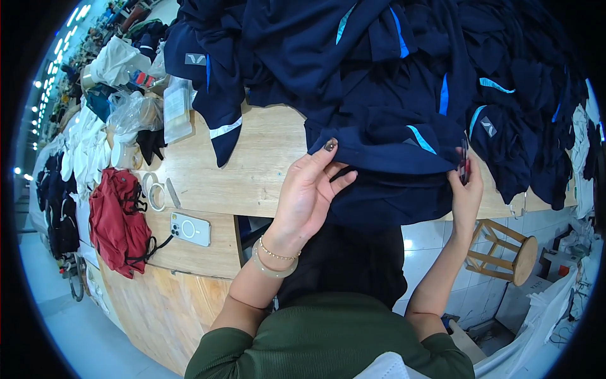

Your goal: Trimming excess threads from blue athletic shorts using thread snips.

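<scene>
As I watched from my remote post, two bare hands worked on one navy garment (394, 158), which lay at two o'clock over the near edge of the wooden table (268, 148). The left hand (309, 189), near the clock's centre, pinched the left end of a fold, thumb on top; two bracelets (276, 262) circled its wrist. The right hand (466, 186), at three o'clock, grasped the fold's other end together with one slim dark-and-red object (465, 165), whose kind I could not tell. Between twelve and two o'clock I saw a heap of navy garments (284, 50), too overlapped to count. At nine o'clock lay two tape rolls (151, 200) and one red cloth item (115, 215); at eight, one phone (192, 230). Between three and four, I made out one wooden stool (523, 260).
</scene>
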A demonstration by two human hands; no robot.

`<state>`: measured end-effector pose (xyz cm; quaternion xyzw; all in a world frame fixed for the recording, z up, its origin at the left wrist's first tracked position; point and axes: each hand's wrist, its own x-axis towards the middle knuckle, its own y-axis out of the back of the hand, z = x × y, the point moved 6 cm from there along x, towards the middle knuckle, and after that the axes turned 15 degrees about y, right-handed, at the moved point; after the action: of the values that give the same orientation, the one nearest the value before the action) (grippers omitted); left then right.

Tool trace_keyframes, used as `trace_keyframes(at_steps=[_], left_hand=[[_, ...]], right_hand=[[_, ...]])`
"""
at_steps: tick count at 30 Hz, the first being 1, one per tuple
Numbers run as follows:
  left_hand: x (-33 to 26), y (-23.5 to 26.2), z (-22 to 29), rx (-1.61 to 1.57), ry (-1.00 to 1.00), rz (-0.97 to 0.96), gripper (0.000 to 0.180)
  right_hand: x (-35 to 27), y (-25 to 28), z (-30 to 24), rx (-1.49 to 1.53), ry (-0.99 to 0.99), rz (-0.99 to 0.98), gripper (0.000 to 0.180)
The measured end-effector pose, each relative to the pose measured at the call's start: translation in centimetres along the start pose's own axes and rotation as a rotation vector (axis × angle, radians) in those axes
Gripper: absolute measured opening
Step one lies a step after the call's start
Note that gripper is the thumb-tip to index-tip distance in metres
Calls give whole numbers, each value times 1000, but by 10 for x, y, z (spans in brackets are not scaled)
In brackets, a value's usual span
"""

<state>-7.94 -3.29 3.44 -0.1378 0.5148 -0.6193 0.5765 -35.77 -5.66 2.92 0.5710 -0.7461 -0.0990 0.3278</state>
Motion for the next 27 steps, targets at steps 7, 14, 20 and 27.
trace_keyframes(at_steps=[7, 14, 20, 27], left_hand=[[-4, -17, -5, 17, -26, -56, 18], [-5, -21, -4, -2, -85, -87, 21], [-10, -24, -2, 84, -190, -78, 21], [-9, -21, -2, 106, -244, -38, 18]], right_hand=[[-4, 4, -56, 297, -30, 138, 33], [-34, -53, -120, 876, -121, -292, 24], [-37, -61, -125, 811, -92, -308, 15], [-33, -55, -127, 869, -3, -135, 21]])
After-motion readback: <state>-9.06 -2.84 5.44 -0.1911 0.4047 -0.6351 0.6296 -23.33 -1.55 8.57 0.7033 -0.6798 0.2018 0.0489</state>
